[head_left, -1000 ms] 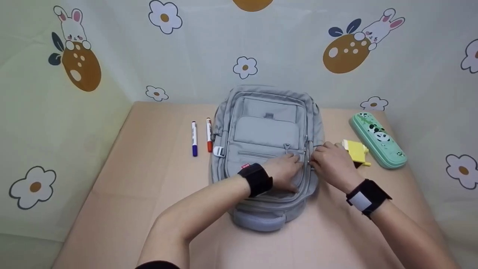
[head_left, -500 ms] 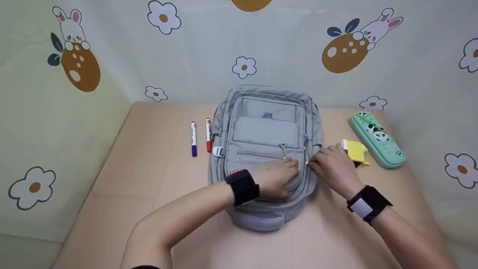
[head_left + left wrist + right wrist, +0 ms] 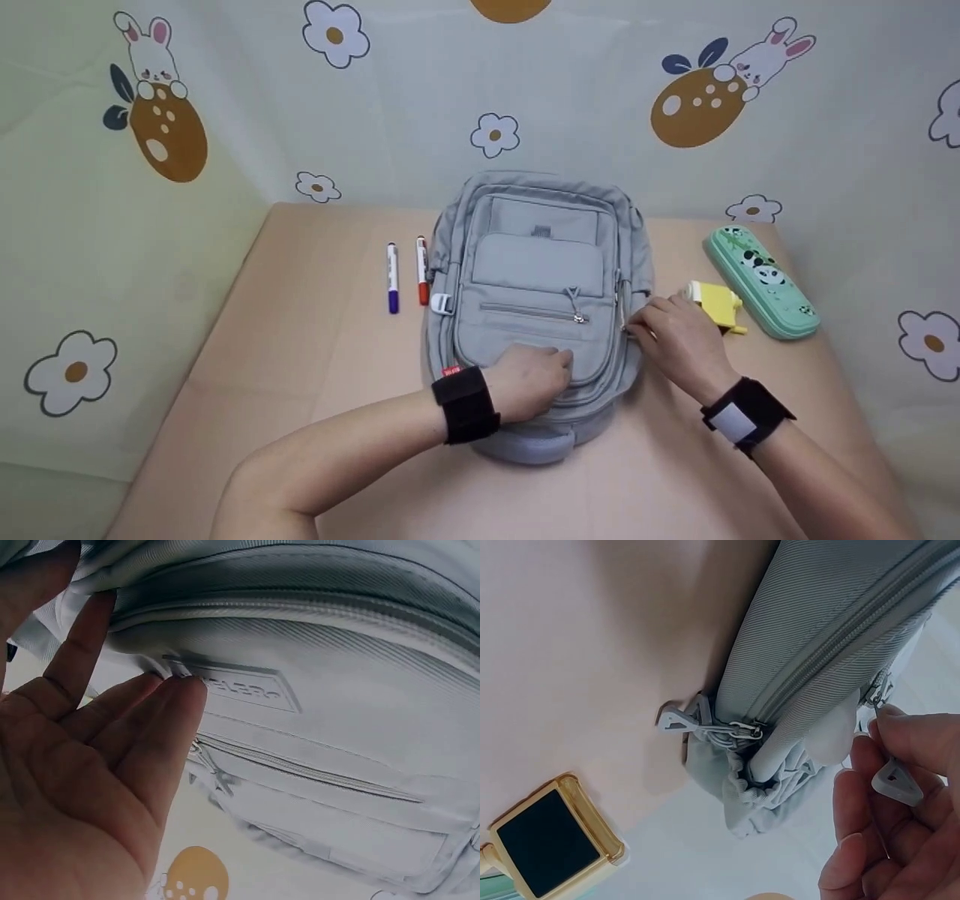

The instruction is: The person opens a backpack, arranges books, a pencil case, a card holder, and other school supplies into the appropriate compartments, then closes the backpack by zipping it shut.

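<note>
A grey fabric backpack is laid on the peach-coloured table. Its grey plastic-tabbed zip pull is pinched by the right hand; the left hand is rested against the fabric, fingers loosely extended. Probably soft (it may sag), the backpack is best held taut near the zip pull.

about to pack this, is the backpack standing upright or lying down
Lying down: the head view shows the backpack resting on the table, its front pockets facing up.
</note>
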Demonstrator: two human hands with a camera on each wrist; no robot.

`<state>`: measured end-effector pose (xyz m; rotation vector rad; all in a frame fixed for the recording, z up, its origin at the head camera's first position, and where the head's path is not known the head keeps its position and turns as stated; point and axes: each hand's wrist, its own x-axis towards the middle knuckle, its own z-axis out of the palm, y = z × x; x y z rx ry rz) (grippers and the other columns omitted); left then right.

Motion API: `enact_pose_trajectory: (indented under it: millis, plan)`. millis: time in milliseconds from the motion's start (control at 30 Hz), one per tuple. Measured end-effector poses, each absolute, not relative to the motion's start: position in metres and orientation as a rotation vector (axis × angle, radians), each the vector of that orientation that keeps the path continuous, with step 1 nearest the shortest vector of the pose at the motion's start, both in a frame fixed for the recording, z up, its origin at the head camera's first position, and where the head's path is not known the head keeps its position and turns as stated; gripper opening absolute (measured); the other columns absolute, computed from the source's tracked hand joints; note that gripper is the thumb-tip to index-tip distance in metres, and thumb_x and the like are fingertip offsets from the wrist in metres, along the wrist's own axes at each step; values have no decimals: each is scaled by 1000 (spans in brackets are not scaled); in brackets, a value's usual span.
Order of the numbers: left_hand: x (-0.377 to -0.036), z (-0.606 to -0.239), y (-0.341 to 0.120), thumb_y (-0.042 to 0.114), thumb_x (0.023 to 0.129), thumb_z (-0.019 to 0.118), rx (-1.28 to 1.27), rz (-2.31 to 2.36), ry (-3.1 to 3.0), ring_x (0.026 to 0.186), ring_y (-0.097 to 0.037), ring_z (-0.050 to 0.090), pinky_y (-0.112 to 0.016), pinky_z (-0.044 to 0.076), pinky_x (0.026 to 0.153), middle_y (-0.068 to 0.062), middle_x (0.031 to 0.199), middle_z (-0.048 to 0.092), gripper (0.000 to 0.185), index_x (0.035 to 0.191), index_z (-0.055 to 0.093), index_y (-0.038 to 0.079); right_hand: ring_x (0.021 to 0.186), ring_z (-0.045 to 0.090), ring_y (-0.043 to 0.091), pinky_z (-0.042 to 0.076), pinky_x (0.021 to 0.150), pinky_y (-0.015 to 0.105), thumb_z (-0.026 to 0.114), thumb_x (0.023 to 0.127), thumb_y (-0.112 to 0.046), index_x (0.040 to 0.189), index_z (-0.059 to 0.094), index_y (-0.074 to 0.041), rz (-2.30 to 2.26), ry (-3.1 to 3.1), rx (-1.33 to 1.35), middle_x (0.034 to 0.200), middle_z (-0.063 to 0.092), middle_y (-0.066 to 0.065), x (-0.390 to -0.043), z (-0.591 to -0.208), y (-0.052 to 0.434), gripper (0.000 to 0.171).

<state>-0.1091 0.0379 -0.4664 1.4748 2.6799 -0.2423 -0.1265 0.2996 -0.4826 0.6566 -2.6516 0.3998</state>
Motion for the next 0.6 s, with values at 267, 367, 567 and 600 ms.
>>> enact_pose_trajectory:
  millis: [267,367,567,600]
  plan:
    - [-106,-465,31,7,91,64,1466,-17,2717,73,-17,64,-32,54,60,1,85,67,8,91,69,13,80,64,29,50,79,47,82,85,-8,90,74,-6,422,-2690,598,86,71,7,-124,-484,300,9]
    - [-104,-461,26,10,93,64,1452,31,2729,71,-18,65,-32,54,62,1,80,67,5,91,66,13,81,66,28,51,79,47,81,84,-6,91,74,-5,428,-2701,578,86,71,8,-122,-484,301,10]
    - [-107,-460,22,11,95,62,1381,135,2713,66,-20,65,-34,54,62,0,72,65,5,90,62,13,80,65,29,51,77,46,82,83,-5,91,74,-5,443,-2703,567,86,70,8,-117,-485,301,12]
    - [-108,-461,22,11,94,62,1367,155,2705,65,-20,64,-34,54,62,0,71,63,5,89,62,13,80,65,29,51,76,46,83,83,-5,91,74,-5,446,-2705,565,86,70,8,-115,-486,301,12]
